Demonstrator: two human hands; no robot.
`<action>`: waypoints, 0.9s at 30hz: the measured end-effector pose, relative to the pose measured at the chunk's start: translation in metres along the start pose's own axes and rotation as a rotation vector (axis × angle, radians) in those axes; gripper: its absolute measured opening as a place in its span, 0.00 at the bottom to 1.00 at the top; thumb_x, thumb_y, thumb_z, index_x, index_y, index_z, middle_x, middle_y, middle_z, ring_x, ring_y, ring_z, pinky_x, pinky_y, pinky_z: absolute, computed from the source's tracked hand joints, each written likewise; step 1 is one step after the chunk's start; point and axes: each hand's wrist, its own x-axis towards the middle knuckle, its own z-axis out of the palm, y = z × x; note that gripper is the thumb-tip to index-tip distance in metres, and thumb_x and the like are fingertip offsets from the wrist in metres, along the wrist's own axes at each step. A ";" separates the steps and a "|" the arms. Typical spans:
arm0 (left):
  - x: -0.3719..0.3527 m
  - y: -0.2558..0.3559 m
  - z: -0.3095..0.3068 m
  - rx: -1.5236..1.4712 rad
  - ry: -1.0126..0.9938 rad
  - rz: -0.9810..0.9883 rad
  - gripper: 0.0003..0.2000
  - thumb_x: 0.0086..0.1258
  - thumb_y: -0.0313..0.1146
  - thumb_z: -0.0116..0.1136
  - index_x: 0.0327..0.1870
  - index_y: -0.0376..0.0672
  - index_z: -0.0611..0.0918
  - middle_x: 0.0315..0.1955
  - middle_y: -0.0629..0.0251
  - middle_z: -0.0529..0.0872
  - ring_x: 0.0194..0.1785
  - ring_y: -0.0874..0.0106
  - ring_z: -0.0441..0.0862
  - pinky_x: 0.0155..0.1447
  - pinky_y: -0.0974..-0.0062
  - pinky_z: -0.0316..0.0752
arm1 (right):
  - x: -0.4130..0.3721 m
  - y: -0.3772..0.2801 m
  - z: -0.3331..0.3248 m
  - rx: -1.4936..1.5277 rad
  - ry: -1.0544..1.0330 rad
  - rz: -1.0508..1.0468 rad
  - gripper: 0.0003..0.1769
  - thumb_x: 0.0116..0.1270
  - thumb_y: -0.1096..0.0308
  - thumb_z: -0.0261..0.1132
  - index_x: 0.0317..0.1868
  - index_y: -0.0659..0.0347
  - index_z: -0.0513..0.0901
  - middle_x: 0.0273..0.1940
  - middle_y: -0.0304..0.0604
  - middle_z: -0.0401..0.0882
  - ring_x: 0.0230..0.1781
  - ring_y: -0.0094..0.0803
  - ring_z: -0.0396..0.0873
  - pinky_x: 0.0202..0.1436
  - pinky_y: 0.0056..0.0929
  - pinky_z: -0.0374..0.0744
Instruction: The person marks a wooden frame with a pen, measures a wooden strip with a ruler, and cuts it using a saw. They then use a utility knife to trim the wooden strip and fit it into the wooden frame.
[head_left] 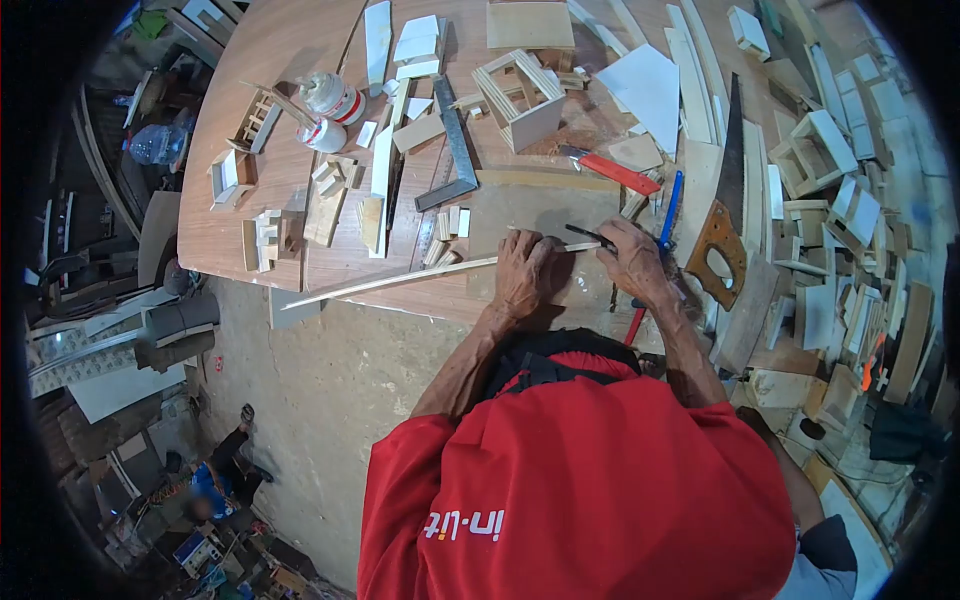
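A long thin wooden strip (400, 281) runs from beyond the table's front edge at the left to under both hands. My left hand (525, 270) is closed over the strip, fingers curled, pressing it on a flat board (500, 205). Just to the right, my right hand (634, 264) grips a slim black pen (590, 237), its tip pointing left above the board, close to the strip's right end (580, 246). Past the right hand lie a red-handled cutter (620, 172) and a blue pen-like stick (672, 208).
A handsaw (722, 225) lies to the right, beside stacked small wooden frames (815, 155). A metal square (455, 150), a slatted wooden box (518, 100) and glue jars (330, 100) are across the table (230, 110). Another person (215, 485) is at lower left.
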 end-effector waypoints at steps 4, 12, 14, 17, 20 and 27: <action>0.008 0.002 -0.008 0.028 -0.017 -0.012 0.11 0.60 0.32 0.62 0.43 0.43 0.82 0.40 0.58 0.79 0.45 0.55 0.74 0.50 0.58 0.69 | 0.006 -0.002 0.003 -0.007 0.054 -0.032 0.13 0.54 0.76 0.67 0.42 0.65 0.80 0.41 0.50 0.78 0.45 0.50 0.78 0.49 0.40 0.76; 0.048 -0.043 -0.049 0.411 0.175 -0.338 0.21 0.61 0.36 0.58 0.56 0.42 0.77 0.50 0.54 0.78 0.54 0.53 0.74 0.59 0.48 0.65 | 0.008 0.005 0.007 0.066 0.087 -0.006 0.07 0.57 0.73 0.65 0.38 0.62 0.81 0.38 0.46 0.78 0.43 0.46 0.80 0.47 0.39 0.77; 0.056 -0.062 -0.058 0.477 0.056 -0.382 0.22 0.61 0.36 0.58 0.58 0.43 0.76 0.51 0.56 0.79 0.55 0.54 0.74 0.58 0.43 0.63 | 0.007 0.006 0.007 0.068 0.088 0.002 0.07 0.57 0.73 0.65 0.37 0.62 0.81 0.38 0.46 0.78 0.42 0.46 0.80 0.46 0.40 0.77; 0.068 -0.077 -0.076 0.534 -0.240 -0.508 0.20 0.62 0.34 0.58 0.57 0.46 0.76 0.51 0.61 0.79 0.59 0.57 0.74 0.59 0.31 0.57 | 0.008 0.007 0.007 0.077 0.092 0.017 0.07 0.57 0.72 0.65 0.37 0.62 0.81 0.38 0.47 0.79 0.42 0.46 0.80 0.46 0.39 0.77; 0.069 -0.087 -0.085 0.572 -0.322 -0.358 0.18 0.60 0.31 0.58 0.54 0.46 0.78 0.50 0.62 0.80 0.58 0.60 0.75 0.63 0.28 0.53 | 0.007 0.008 0.009 0.081 0.089 0.024 0.08 0.57 0.72 0.66 0.38 0.62 0.81 0.38 0.47 0.79 0.43 0.46 0.80 0.46 0.39 0.77; 0.058 -0.091 -0.089 0.551 -0.227 -0.194 0.17 0.60 0.30 0.57 0.52 0.45 0.78 0.48 0.61 0.81 0.56 0.60 0.75 0.66 0.34 0.53 | 0.007 0.008 0.008 0.092 0.073 0.039 0.08 0.55 0.73 0.67 0.37 0.63 0.81 0.38 0.47 0.79 0.43 0.47 0.80 0.46 0.39 0.77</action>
